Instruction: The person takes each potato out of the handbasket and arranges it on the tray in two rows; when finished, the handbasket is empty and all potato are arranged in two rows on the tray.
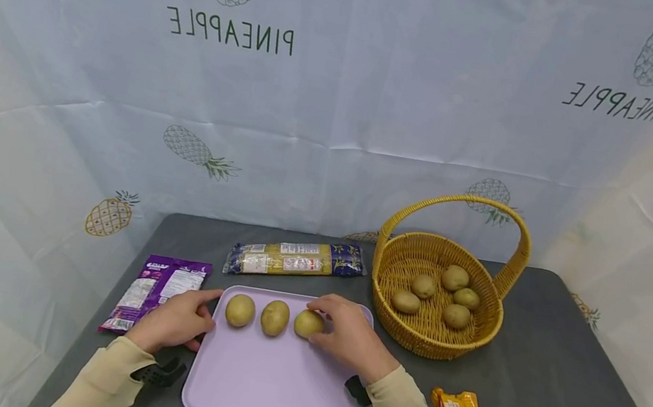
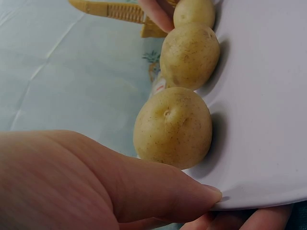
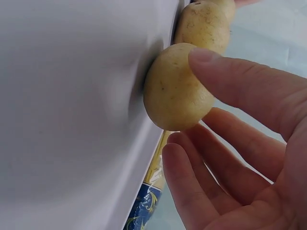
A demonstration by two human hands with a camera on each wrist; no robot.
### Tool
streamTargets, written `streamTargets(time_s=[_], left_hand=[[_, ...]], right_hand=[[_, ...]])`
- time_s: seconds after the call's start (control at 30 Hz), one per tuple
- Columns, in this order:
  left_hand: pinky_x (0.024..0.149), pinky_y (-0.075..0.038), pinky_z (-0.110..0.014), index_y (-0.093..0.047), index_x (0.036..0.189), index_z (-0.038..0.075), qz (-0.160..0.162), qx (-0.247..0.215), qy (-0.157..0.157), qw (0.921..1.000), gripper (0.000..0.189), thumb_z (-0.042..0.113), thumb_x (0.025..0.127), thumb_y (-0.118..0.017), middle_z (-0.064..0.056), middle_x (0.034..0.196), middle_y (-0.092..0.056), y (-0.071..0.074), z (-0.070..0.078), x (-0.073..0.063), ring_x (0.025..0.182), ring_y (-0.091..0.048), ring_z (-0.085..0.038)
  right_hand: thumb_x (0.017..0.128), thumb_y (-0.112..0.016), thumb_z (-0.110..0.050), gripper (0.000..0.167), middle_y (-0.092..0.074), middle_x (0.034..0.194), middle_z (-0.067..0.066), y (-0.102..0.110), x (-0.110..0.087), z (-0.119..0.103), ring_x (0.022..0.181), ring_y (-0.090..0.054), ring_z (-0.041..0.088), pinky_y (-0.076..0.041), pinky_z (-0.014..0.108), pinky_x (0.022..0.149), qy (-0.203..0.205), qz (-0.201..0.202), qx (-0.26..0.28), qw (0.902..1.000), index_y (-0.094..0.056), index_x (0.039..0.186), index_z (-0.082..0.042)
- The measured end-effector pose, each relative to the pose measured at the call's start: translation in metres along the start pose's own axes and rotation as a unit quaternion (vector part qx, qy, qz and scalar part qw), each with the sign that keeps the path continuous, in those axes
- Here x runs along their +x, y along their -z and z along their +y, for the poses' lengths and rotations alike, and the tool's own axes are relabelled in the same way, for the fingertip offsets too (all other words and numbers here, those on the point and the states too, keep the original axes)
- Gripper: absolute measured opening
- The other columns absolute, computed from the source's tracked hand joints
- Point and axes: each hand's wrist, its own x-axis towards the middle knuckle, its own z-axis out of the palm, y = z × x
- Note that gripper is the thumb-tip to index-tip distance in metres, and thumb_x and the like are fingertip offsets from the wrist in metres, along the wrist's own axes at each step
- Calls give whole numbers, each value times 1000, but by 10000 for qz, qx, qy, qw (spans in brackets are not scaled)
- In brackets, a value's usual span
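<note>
The left hand (image 1: 174,315) pinches the left rim of the lilac tray (image 1: 283,383), thumb above, fingers beneath. The right hand (image 1: 351,335) grasps the right-end potato (image 1: 306,323) between thumb and fingers. This potato sits near the tray's far edge, in line with the middle potato (image 1: 275,318) and left-end potato (image 1: 240,310)
</note>
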Motion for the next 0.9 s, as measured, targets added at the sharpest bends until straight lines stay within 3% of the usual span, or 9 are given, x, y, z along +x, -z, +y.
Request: streamTargets(time_s=[0.67,0.9], left_hand=[[59,-65,-37,-46,160,-4,-72,-45,-53,9999,74,0,90,-70,-10,88,-61,-1,2,3,65,-64,-21],[58,-65,-37,-45,160,-5,-68,-67,7,10000,74,-1,90,-69,-11,87,-61,-1,0,1,66,-64,-21]], right_hand=[[87,-91,-18,48,-76,128,7,12,-4,1,110,-72,26,-63,43,92,-101,-41,133,9999,-76,131,-7],[89,-90,-22,49,-76,129,6,33,-19,1,112,-74,28,-64,44,95,-155,-137,363,9991,-75,134,-8]])
